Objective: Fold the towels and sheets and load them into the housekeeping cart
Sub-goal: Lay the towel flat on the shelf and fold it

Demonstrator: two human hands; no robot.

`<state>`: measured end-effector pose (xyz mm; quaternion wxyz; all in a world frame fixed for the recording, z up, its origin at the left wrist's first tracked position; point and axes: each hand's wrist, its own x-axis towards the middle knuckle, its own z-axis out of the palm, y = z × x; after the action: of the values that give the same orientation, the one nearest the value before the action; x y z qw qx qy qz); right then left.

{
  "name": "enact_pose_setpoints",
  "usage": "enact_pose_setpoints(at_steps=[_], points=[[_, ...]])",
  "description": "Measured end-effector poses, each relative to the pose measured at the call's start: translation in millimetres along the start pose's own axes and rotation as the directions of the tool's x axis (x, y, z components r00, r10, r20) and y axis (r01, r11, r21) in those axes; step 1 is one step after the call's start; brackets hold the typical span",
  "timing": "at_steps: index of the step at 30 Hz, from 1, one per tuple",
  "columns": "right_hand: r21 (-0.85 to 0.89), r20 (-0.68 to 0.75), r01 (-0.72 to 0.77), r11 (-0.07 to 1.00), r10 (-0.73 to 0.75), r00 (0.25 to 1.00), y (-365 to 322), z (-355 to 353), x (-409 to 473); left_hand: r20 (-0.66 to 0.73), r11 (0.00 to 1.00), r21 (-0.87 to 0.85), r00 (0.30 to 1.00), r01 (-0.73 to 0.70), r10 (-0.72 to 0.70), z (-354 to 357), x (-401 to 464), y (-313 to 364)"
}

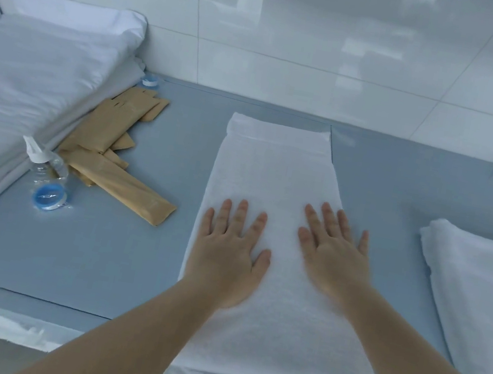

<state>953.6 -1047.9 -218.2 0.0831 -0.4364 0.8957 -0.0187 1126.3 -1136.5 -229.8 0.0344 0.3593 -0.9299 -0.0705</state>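
Pressed flat on a white towel (277,172), fingers spread and gripping nothing: left hand (227,249) and right hand (333,255), side by side. Laid lengthwise across the middle of the grey table (129,248), near end draped over the front edge. Toward the left edge, tan packets (118,161) and a plastic bottle (46,174).

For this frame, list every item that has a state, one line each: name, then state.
towel: folded into a long strip, flat on the table
left hand: open, flat on the towel
right hand: open, flat on the towel
spray bottle: lying on its side
tan packets: loose heap
folded linen: stacked at right
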Motion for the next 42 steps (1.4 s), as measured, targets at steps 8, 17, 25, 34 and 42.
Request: enact_pose_setpoints(at_steps=[8,17,25,34,42], points=[[0.024,-0.061,0.130,0.991,-0.128,0.990,-44,15,-63,0.033,1.000,0.016,0.999,-0.021,0.021,-1,17,-4],[-0.002,-0.061,0.008,1.000,-0.008,0.998,-57,18,-37,-0.039,0.987,-0.052,0.987,-0.155,0.153,-21,46,-10],[-0.008,-0.061,0.014,1.000,-0.015,0.998,-53,17,-33,0.010,0.996,-0.031,0.997,-0.082,0.082,0,-7,-16],[-0.036,-0.054,-0.002,0.999,0.000,0.999,-33,20,-74,0.123,0.991,0.001,0.984,-0.132,0.131,-6,-25,-21],[-0.038,-0.081,0.226,0.973,-0.229,0.970,-33,17,-126,-0.040,0.987,-0.032,0.987,-0.155,0.154,-10,-57,-15]])
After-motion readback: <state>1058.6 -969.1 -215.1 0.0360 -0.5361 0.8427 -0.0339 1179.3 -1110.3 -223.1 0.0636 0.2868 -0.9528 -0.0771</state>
